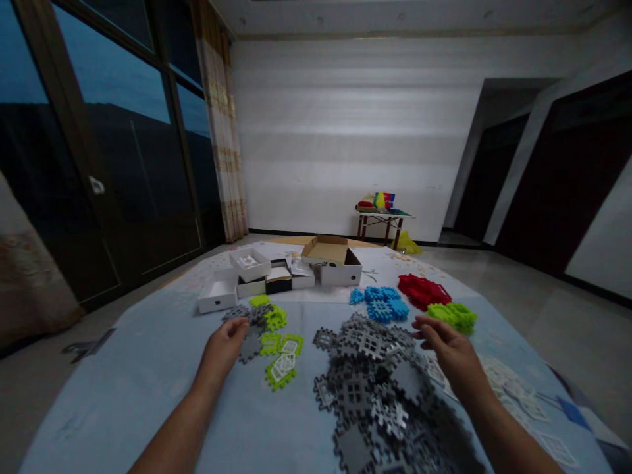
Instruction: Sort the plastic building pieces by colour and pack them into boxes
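My left hand (228, 339) is closed in a pinch beside a small group of dark grey toothed tiles (251, 345); whatever lies between its fingertips is hidden. Lime green interlocking tiles (271, 343) lie just right of that group, with white lattice pieces (283, 366) on some of them. Over the right edge of a large heap of grey interlocking tiles (355, 390), my right hand (447, 343) reaches leftward. Its fingers are partly stretched and apart, with nothing visible in them. White flat frames (508, 385) lie beneath and beside the right forearm.
Blue tiles (384, 308), red tiles (423, 291) and a lime green stack (451, 317) sit beyond the grey heap. Several white boxes (218, 293) and an open cardboard box (340, 273) stand at the back of the cloth-covered table (123, 375). A small side table (382, 216) stands by the wall.
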{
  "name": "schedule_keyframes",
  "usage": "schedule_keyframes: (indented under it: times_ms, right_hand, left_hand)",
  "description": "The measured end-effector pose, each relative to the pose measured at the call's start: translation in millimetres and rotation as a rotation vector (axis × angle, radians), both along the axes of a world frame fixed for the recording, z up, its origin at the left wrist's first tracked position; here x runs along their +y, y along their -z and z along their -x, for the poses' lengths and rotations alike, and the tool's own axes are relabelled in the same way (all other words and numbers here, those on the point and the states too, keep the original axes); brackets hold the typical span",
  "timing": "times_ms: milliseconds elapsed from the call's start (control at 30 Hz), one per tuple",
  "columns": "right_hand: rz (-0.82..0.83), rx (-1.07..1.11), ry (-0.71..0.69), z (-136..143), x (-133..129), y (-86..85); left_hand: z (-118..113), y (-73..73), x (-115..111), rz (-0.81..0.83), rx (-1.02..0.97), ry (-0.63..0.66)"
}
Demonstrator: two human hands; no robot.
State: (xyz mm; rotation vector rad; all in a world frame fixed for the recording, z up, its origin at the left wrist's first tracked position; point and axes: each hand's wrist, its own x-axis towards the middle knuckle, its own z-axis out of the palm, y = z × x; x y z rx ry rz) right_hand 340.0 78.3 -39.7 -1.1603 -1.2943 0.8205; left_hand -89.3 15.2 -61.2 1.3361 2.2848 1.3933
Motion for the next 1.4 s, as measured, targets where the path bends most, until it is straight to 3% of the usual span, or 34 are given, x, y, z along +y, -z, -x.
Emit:
schedule_keyframes:
  times_ms: [100,200,400,567,700,1067,1233,1300,1400]
  right_hand:
    - [-0.007,0.010,0.029,-3.4,-1.2,13.8]
    - [-0.023,-0.014,0.036,-6.7,1.2,24.9]
    - [-0.066,-0.065,0.024,-15.2,2.6,32.9]
    - [-0.077,-0.133,0.014,-17.6,3.0,33.6]
    - [-0.073,-0.163,-0.004,-16.9,5.2,34.5]
    - [-0.070,-0.188,-0.039,-15.1,-0.5,33.1]
    - [-0.065,-0.182,-0.047,-16.4,-2.3,34.1]
    - [-0.069,-0.167,-0.048,-16.4,-2.2,34.4]
    - [-0.078,-0.149,-0.049,-15.5,-2.4,34.2]
  left_hand:
    - [6.1,-14.8,25.7,0.083,0.097,0.040]
    - [12.5,-20.4,51.9,0.187,0.223,0.032]
    - [21.0,-4.4,90.6,0.378,0.457,0.062]
    - [24.7,9.2,104.0,0.512,0.508,0.073]
    - [14.8,14.7,90.7,0.524,0.524,0.111]
    - [-28.5,15.4,19.2,0.432,0.516,0.275]
    - [-31.4,8.7,1.3,0.312,0.335,0.391]
    - [-23.5,4.6,-0.1,0.227,0.272,0.343]
    - [-3.6,1.3,3.6,0.154,0.260,0.161]
